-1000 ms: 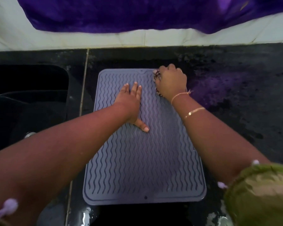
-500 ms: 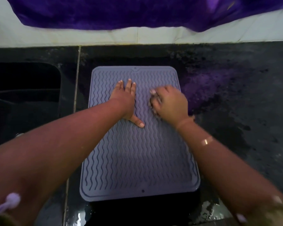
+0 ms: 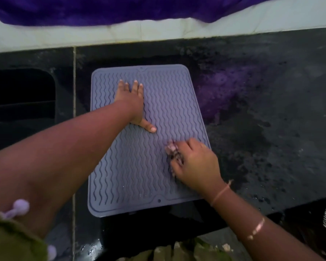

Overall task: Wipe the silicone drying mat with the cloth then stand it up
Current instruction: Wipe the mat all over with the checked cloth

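A grey silicone drying mat [image 3: 169,102] with wavy ridges lies flat on the black counter. My left hand [image 3: 133,104] presses flat on its upper middle, fingers straight and thumb spread out. My right hand [image 3: 195,167] grips a small bunched cloth [image 3: 172,149] against the mat's right side, toward the near end. Most of the cloth is hidden under my fingers. A few water drops glint near the mat's near edge.
The black stone counter [image 3: 271,147] is wet and speckled to the right of the mat. A dark sink [image 3: 21,102] lies to the left. A purple fabric [image 3: 120,8] hangs over the white wall at the back.
My right hand has dragged the cloth from the mat's far right corner down toward its near right side. My left hand has stayed pressed on the mat.
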`<move>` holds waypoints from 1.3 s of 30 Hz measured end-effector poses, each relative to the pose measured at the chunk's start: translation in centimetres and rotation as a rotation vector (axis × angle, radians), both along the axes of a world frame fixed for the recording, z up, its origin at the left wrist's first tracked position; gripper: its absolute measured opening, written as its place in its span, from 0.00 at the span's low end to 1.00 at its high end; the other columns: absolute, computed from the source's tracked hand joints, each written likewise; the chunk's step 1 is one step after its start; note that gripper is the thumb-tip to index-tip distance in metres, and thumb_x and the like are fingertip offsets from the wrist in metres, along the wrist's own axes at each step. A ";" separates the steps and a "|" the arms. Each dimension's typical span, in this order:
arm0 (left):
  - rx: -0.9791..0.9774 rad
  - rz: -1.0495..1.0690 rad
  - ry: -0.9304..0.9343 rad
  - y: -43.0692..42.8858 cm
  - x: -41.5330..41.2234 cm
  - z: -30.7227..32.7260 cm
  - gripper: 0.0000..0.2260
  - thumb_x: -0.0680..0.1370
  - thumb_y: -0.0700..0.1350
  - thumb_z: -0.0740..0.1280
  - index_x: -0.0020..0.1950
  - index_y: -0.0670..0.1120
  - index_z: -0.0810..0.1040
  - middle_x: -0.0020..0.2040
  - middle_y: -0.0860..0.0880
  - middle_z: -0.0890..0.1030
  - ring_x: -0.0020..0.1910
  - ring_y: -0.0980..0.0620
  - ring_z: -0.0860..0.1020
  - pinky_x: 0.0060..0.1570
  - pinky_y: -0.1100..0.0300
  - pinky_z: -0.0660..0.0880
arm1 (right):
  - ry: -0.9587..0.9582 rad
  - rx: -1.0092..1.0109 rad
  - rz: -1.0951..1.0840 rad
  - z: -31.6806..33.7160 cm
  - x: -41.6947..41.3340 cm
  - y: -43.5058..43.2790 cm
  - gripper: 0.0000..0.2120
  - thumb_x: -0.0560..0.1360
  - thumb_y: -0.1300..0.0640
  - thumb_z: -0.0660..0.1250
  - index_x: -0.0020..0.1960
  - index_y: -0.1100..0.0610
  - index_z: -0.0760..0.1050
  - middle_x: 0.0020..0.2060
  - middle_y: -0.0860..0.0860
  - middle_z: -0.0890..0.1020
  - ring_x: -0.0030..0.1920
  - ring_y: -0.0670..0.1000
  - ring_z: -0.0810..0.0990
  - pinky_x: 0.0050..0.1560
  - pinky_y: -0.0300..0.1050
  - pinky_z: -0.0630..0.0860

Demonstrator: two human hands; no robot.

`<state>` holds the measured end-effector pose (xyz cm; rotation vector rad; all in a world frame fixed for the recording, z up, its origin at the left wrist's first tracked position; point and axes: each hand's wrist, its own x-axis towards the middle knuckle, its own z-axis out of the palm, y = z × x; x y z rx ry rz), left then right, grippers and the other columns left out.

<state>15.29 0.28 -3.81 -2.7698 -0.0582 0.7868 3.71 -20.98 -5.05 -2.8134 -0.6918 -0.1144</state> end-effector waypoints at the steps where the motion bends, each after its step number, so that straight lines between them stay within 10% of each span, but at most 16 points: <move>1: 0.002 0.005 -0.003 0.0 0.0 -0.1 0.70 0.50 0.82 0.57 0.76 0.40 0.34 0.77 0.40 0.39 0.76 0.37 0.43 0.73 0.42 0.38 | 0.000 -0.012 0.002 -0.1 -0.8 -0.4 0.15 0.62 0.51 0.71 0.46 0.57 0.78 0.36 0.56 0.77 0.33 0.58 0.78 0.29 0.45 0.73; 11: 0.176 0.049 0.040 -1.3 -0.3 0.5 0.69 0.47 0.81 0.52 0.77 0.42 0.38 0.78 0.41 0.46 0.76 0.38 0.49 0.67 0.32 0.37 | -0.021 0.010 -0.095 -0.2 12.1 5.7 0.16 0.75 0.51 0.59 0.58 0.58 0.73 0.53 0.57 0.78 0.53 0.59 0.76 0.47 0.51 0.72; 23: 0.126 0.111 0.001 -1.5 -0.8 0.3 0.63 0.56 0.79 0.60 0.77 0.45 0.39 0.78 0.42 0.47 0.76 0.39 0.53 0.65 0.29 0.37 | 0.175 -0.037 0.115 0.8 -0.7 -0.8 0.17 0.72 0.43 0.62 0.52 0.53 0.76 0.47 0.54 0.80 0.49 0.59 0.78 0.46 0.49 0.73; 31: -0.141 0.062 -0.298 -2.2 -6.9 -0.7 0.31 0.74 0.63 0.63 0.69 0.46 0.66 0.68 0.42 0.69 0.67 0.40 0.69 0.70 0.38 0.53 | 0.664 0.872 -0.362 4.2 1.7 -1.2 0.08 0.72 0.61 0.68 0.44 0.53 0.69 0.42 0.51 0.79 0.45 0.52 0.79 0.48 0.48 0.76; 35: -0.416 0.062 -0.223 -1.2 -8.3 -0.2 0.22 0.74 0.56 0.67 0.65 0.48 0.70 0.65 0.47 0.71 0.65 0.44 0.70 0.67 0.43 0.59 | 1.069 1.405 -0.314 4.8 4.6 0.4 0.09 0.76 0.67 0.61 0.55 0.63 0.74 0.47 0.58 0.80 0.45 0.55 0.80 0.49 0.49 0.79; 39: -0.374 -0.024 -0.034 0.1 -8.8 0.0 0.43 0.68 0.65 0.70 0.76 0.53 0.55 0.78 0.48 0.53 0.76 0.43 0.54 0.68 0.32 0.49 | 0.698 0.877 -0.461 3.2 6.6 0.4 0.14 0.74 0.66 0.66 0.60 0.66 0.75 0.57 0.62 0.79 0.51 0.52 0.79 0.50 0.38 0.76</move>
